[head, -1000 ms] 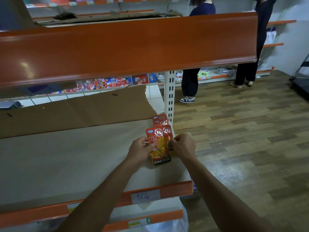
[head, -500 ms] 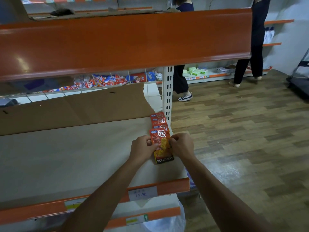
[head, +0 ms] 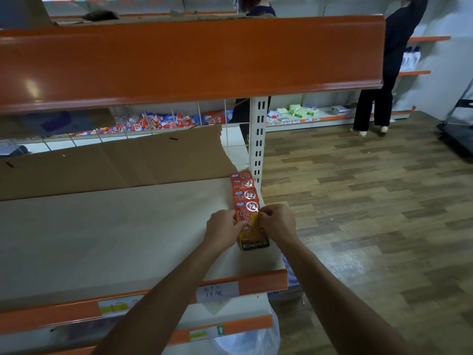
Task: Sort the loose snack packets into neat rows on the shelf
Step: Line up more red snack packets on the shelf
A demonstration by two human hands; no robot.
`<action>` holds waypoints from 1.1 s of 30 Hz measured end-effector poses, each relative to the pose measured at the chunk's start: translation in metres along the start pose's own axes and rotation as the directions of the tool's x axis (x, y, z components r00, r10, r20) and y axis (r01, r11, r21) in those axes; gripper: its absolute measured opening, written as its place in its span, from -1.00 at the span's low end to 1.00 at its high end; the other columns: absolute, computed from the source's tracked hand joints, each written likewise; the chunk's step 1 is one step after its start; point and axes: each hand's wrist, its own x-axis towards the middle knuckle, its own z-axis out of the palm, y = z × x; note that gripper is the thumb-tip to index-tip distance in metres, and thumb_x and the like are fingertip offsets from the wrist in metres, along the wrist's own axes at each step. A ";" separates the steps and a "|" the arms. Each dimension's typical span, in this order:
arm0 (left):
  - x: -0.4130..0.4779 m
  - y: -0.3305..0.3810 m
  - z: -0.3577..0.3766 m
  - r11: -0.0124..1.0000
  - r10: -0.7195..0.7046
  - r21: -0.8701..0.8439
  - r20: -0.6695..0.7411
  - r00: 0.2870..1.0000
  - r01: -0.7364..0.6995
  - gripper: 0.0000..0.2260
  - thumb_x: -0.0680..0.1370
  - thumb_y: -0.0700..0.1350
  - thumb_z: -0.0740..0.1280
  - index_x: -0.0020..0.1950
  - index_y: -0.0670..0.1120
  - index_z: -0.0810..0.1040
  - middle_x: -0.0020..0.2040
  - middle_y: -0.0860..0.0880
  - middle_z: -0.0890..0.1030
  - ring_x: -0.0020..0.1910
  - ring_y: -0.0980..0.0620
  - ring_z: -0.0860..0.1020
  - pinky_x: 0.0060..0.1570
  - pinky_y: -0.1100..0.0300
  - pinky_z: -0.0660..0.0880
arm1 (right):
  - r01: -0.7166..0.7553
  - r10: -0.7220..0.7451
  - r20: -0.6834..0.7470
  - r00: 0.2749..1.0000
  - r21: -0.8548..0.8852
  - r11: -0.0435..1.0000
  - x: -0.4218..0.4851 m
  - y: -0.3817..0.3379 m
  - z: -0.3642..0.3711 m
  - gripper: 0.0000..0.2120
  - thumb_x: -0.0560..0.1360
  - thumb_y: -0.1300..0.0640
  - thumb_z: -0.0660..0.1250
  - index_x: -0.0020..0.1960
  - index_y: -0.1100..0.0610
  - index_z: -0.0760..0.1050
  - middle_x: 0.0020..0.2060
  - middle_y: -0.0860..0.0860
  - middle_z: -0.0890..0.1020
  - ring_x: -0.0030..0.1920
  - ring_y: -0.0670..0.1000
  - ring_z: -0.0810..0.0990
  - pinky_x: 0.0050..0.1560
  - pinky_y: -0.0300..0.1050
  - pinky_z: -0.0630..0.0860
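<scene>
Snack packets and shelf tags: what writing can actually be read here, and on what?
"KONCHEW": bottom band of the front snack packet.
Chinese characters on the packets: too small to read surely.
Handwritten price tag on the shelf edge: blurred, unreadable.
Lower green-arrow label: no legible words.

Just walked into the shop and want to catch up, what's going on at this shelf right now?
A person is lining up red snack packets on the shelf. Both hands pinch the front packet, marked KONCHEW, the left hand on its left edge and the right hand on its right. Behind it, a row of matching packets overlaps back toward the white upright post, along the shelf's right end. A cardboard sheet leans at the back.
</scene>
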 end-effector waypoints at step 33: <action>-0.036 -0.063 -0.068 0.991 -0.030 0.116 -0.256 0.966 0.062 -0.61 0.61 -0.04 0.21 0.43 -0.08 0.36 0.31 -0.08 0.49 0.29 -0.07 0.42 0.23 0.08 0.38 | 0.368 -0.365 0.052 0.929 -0.054 0.928 -0.037 -0.085 0.063 -0.74 0.58 0.15 0.23 0.23 0.13 0.56 0.19 0.03 0.61 0.23 0.07 0.51 0.21 -0.10 0.40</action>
